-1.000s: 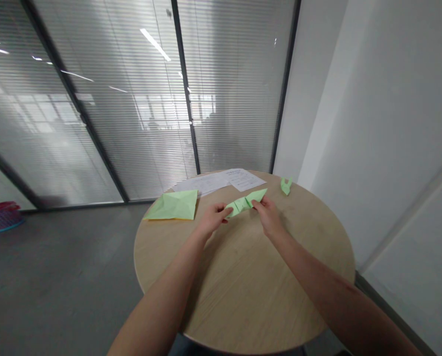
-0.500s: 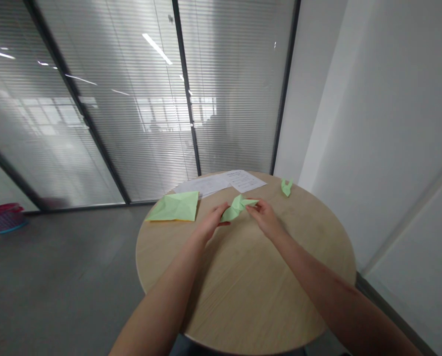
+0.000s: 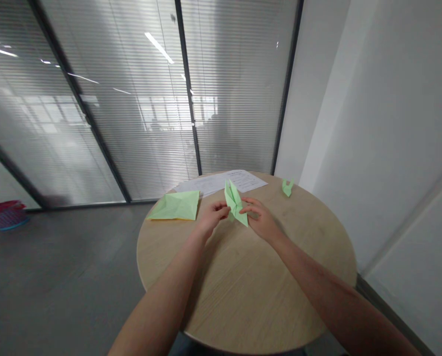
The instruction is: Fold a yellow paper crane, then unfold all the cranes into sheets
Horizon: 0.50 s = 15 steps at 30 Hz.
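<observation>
Above the middle of the round wooden table [image 3: 250, 287] I hold a folded piece of green paper [image 3: 234, 200], with two pointed flaps at its upper end and one point at its lower end. My left hand [image 3: 214, 218] pinches its left edge between thumb and fingers. On the other side, the fingers of my right hand [image 3: 260, 217] grip the paper's right edge. A small folded green paper figure [image 3: 287, 187] with two ear-like points stands near the table's far right edge.
Green sheets [image 3: 174, 205] with an orange-yellow edge beneath lie at the table's left. Printed white papers [image 3: 206, 184] spread along the far edge. A red and blue basket [image 3: 6, 215] is on the floor at left. Glass panels with blinds and a white wall stand behind.
The held paper has turned from lying sideways to roughly upright, its two flaps now pointing up. Both hands have shifted their grip on it.
</observation>
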Motion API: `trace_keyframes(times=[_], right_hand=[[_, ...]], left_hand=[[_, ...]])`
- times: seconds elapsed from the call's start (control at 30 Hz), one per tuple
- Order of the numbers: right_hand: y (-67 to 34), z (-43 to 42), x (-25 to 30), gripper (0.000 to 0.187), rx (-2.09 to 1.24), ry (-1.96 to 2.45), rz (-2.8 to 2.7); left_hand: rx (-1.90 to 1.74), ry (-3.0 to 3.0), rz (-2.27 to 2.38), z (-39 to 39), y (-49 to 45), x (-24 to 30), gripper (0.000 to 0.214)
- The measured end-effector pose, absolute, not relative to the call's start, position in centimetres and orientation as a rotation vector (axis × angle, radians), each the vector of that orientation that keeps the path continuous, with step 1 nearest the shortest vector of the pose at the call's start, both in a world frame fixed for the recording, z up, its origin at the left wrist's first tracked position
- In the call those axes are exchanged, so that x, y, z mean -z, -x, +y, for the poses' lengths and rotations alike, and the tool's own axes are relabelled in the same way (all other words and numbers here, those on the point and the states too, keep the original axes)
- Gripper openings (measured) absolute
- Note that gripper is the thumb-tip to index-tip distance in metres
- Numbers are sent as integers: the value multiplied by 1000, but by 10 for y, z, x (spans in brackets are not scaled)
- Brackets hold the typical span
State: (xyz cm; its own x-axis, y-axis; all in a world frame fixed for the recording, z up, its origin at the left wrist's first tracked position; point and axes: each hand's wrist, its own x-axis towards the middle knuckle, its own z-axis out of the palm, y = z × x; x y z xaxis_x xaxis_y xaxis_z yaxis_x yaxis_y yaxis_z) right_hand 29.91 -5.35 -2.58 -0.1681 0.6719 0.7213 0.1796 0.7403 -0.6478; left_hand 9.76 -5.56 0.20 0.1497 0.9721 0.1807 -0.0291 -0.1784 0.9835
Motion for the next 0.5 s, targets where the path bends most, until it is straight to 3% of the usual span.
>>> trace_keyframes(times=[0.5], right_hand=[[-301,-47,29,18,-765,639,-1631]], left_hand=[[-1125,-1276,905,-56,-97,0,36]])
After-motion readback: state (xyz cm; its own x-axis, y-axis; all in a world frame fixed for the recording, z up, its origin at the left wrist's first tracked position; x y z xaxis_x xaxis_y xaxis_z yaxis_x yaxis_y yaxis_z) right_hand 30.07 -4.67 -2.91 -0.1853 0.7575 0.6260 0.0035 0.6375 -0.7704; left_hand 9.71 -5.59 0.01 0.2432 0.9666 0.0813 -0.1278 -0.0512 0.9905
